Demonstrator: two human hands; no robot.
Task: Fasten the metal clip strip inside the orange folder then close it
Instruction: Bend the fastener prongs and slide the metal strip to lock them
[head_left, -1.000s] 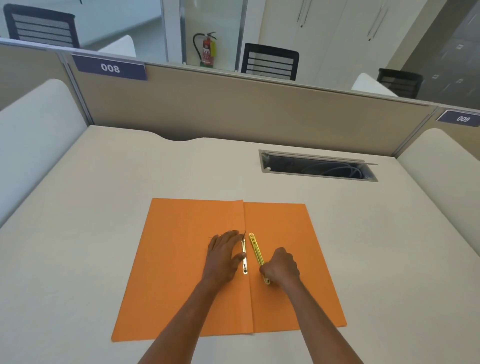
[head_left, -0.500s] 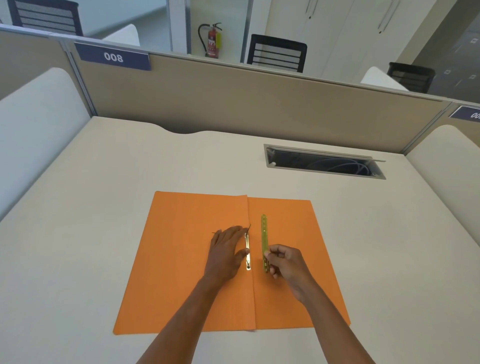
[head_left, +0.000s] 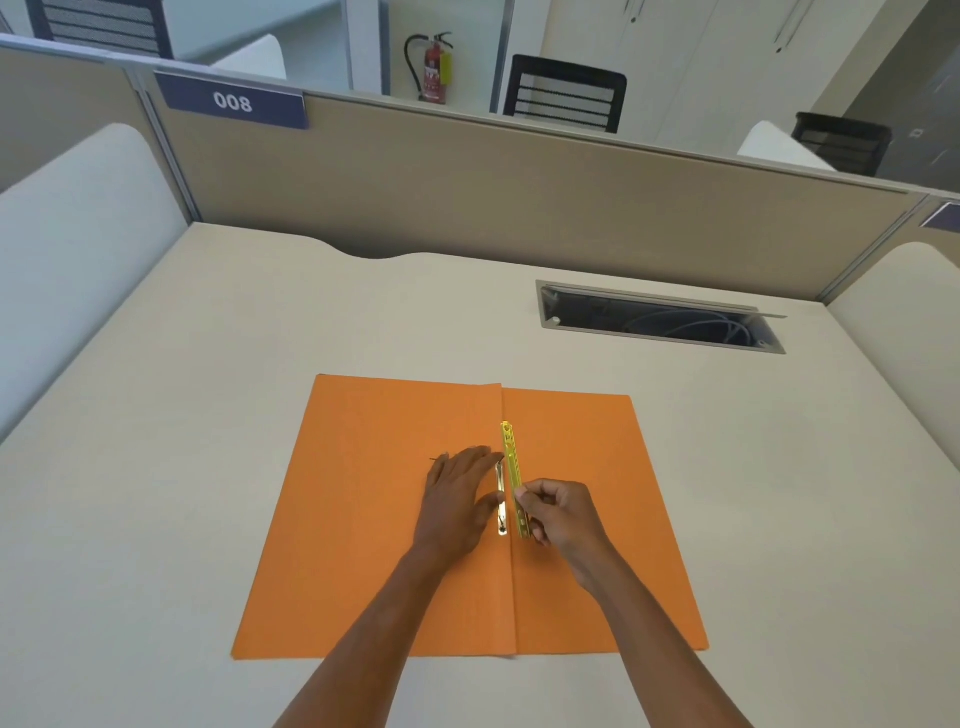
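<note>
Folder (head_left: 374, 519) open on bench (head_left: 156, 467); left hand (head_left: 457, 501) flat beside its crease, covering part of fastener (head_left: 501, 501); right hand (head_left: 561, 512) pinches clip strip (head_left: 510, 467).

Ahead of me, a dark blue sign (head_left: 232, 101) mounted on the top edge of the beige desk partition (head_left: 467, 171) reads "008" in white numerals.

My cream desk (head_left: 218, 415) is enclosed by a beige partition (head_left: 519, 197) at twelve o'clock bearing a plate "008" (head_left: 232, 101). At one o'clock, a cable hatch (head_left: 660, 325). Beyond the partition: black chairs (head_left: 563, 98), a fire extinguisher (head_left: 434, 67), pale cabinets (head_left: 727, 47).
</note>
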